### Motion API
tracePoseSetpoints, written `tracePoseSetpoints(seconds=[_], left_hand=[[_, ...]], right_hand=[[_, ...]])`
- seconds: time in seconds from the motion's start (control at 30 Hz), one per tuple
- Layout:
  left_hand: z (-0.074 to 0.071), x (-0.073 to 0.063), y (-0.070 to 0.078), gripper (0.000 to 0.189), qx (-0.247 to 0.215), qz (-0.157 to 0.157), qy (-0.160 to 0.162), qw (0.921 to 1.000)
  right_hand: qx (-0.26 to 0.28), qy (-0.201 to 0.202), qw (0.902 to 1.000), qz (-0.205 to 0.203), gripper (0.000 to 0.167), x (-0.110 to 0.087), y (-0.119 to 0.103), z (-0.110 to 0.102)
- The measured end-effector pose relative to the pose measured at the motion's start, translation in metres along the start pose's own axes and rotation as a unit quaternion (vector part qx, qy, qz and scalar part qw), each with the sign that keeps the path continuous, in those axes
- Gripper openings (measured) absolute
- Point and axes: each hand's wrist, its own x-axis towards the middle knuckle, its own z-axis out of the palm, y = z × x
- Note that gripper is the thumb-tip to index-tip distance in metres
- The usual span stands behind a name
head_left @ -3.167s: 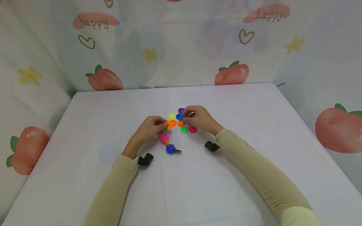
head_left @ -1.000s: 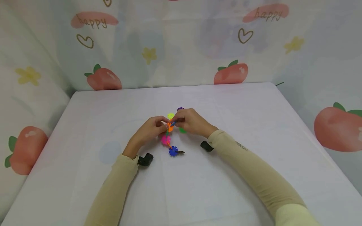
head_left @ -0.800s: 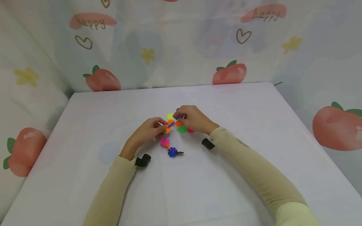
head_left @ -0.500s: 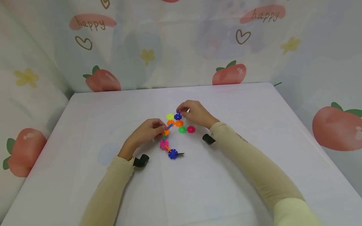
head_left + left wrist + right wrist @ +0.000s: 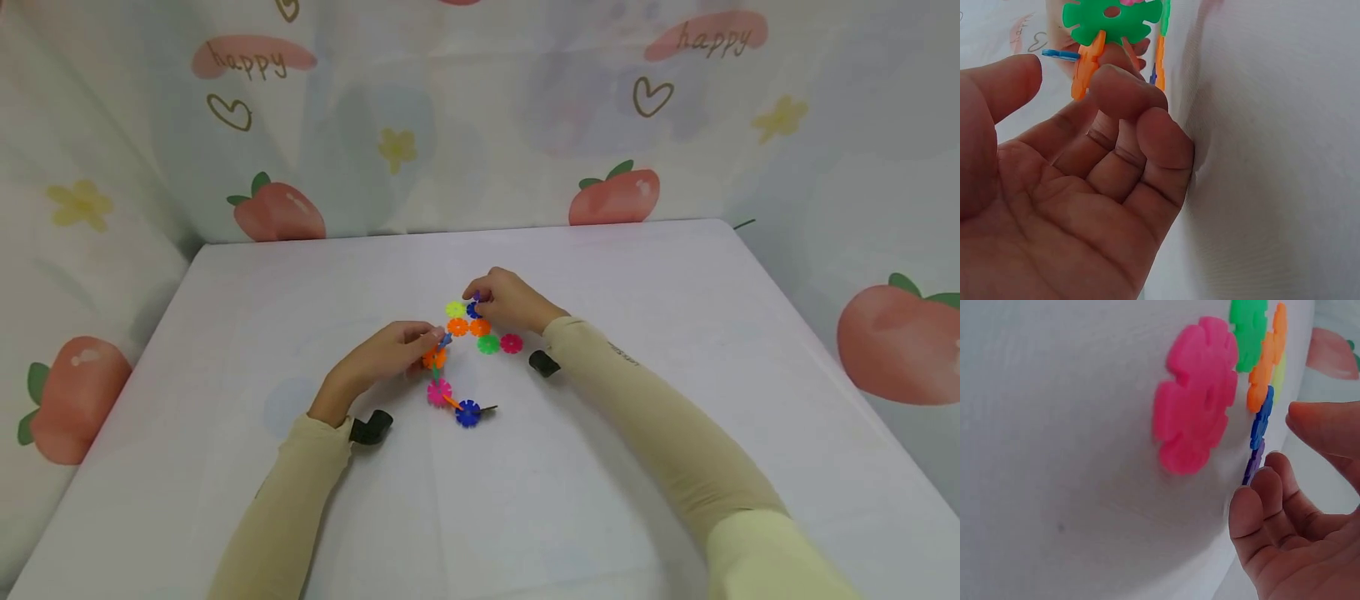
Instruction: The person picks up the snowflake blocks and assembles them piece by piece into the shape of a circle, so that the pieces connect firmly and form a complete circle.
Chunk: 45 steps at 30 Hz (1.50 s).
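Toothed plastic snowflake discs lie in the middle of the table. In the head view my left hand [image 5: 386, 354] holds a linked chain near its upper end, thumb and fingertips at a light blue disc [image 5: 446, 340] and an orange disc [image 5: 433, 359]. Below them hang a green disc [image 5: 1116, 22], a pink disc [image 5: 439, 392] and a dark blue disc [image 5: 468, 413]. My right hand [image 5: 513, 300] is over the flat group's far end, fingertips beside a purple disc [image 5: 1253, 464] and a dark blue disc [image 5: 1261, 419], thumb and fingers apart.
The flat group also has a yellow disc [image 5: 455, 309], two orange discs, a green disc [image 5: 488, 344] and a red-pink disc [image 5: 512, 343]. Black wrist cameras stick out by both cuffs. A white cloth covers the table [image 5: 570, 500]; a printed curtain [image 5: 480, 125] stands behind.
My right hand went left to the chain, let go of the light blue disc there, then drew back to the purple disc. My left hand has moved the chain slightly nearer, away from the flat group.
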Motion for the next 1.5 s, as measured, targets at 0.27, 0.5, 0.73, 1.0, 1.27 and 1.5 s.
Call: tracePoseSetpoints(seconds=[0.27, 0.5, 0.73, 1.0, 1.27, 1.5], left_hand=[[-0.002, -0.002, -0.002, 0.044, 0.007, 0.012, -0.022, 0.9997], [-0.004, -0.003, -0.002, 0.044, 0.027, 0.004, -0.032, 0.9991], [-0.005, -0.003, -0.004, 0.042, 0.015, 0.000, -0.049, 0.9987], [-0.004, -0.002, -0.007, 0.043, 0.016, 0.004, -0.050, 0.9986], [-0.003, -0.002, -0.006, 0.045, 0.021, 0.006, -0.047, 0.9987], [-0.003, 0.000, -0.007, 0.045, 0.031, 0.009, -0.048, 0.9983]], right_hand=[[-0.021, -0.010, 0.9996, 0.013, 0.025, -0.003, 0.000, 0.003], [-0.037, -0.006, 0.9987, 0.036, 0.021, -0.006, 0.008, 0.002], [0.000, 0.026, 0.9981, 0.057, 0.015, -0.021, 0.018, -0.006], [0.054, 0.087, 0.9934, 0.052, 0.011, -0.036, 0.026, -0.011], [0.157, 0.089, 0.9825, 0.047, 0.015, -0.042, 0.016, -0.007], [0.229, 0.075, 0.9703, 0.021, 0.016, -0.045, 0.001, 0.000]])
